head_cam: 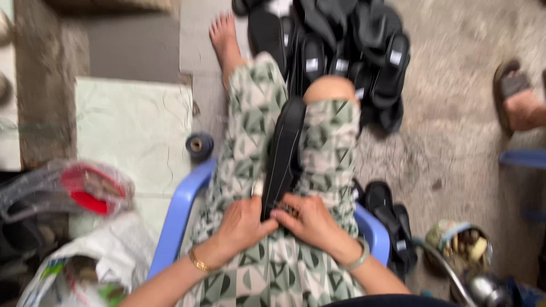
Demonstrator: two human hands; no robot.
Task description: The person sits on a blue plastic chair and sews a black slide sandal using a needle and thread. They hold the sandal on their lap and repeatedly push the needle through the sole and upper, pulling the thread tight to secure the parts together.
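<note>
A black sandal lies lengthwise between my knees, on my green and white patterned trousers. My left hand rests on my left thigh with its thumb against the near end of the sandal. My right hand lies on the other side, fingers curled onto the same near end. Both hands grip that end. The picture is blurred, so finger detail is unclear.
A heap of black sandals lies ahead on the concrete floor, and a few more black sandals lie at my right. I sit on a blue plastic chair. A thread spool, plastic bags and another person's sandalled foot are around.
</note>
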